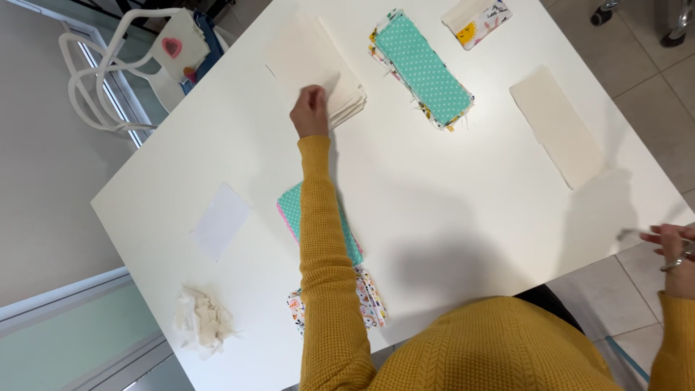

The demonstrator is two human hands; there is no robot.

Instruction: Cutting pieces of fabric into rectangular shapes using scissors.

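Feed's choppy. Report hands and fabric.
Left hand pinching top sheet of cream fabric stack. Right hand at table edge, holding nothing visible. Nothing blocking.

tabletop (pixel 449 188): plain white
cream stack (pixel 318 61): off-white, no pattern
long stack (pixel 423 69): teal, white dots
single strip (pixel 557 127): cream
paper sheet (pixel 219 221): white
near stack (pixel 293 210): teal dotted, pink edge
sleeve (pixel 322 239): mustard knit
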